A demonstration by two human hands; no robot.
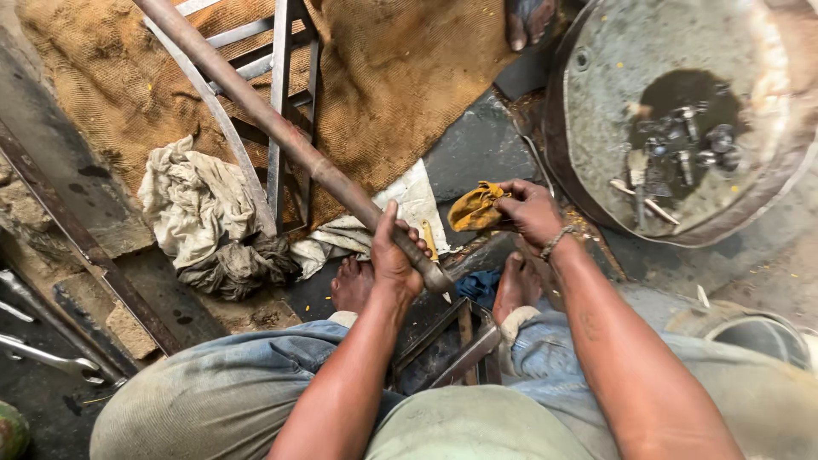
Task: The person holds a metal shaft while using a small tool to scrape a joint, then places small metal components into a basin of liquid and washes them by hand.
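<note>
Person squats on the floor [477, 153], knees in dusty jeans nearest the camera, bare feet just beyond them. Between the feet sits a dark metal frame piece [456, 345]. Left hand [394, 255] clenched around the lower end of a long rusty pipe [281, 128], grip closed tight on it; the pipe runs up and away to the left from the hand, over a steel angle frame [285, 102]. Right hand [530, 211], just right of the pipe's end, pinches a yellow rag [475, 207], grip closed on it. Left of the pipe lies a heap of dirty white cloth [196, 213], with burlap sacking [392, 77] behind. Far right of the pipe stands a steel drum lid [613, 102] holding bolts [690, 140] in oily liquid. Spanners [51, 358] lie far left
</note>
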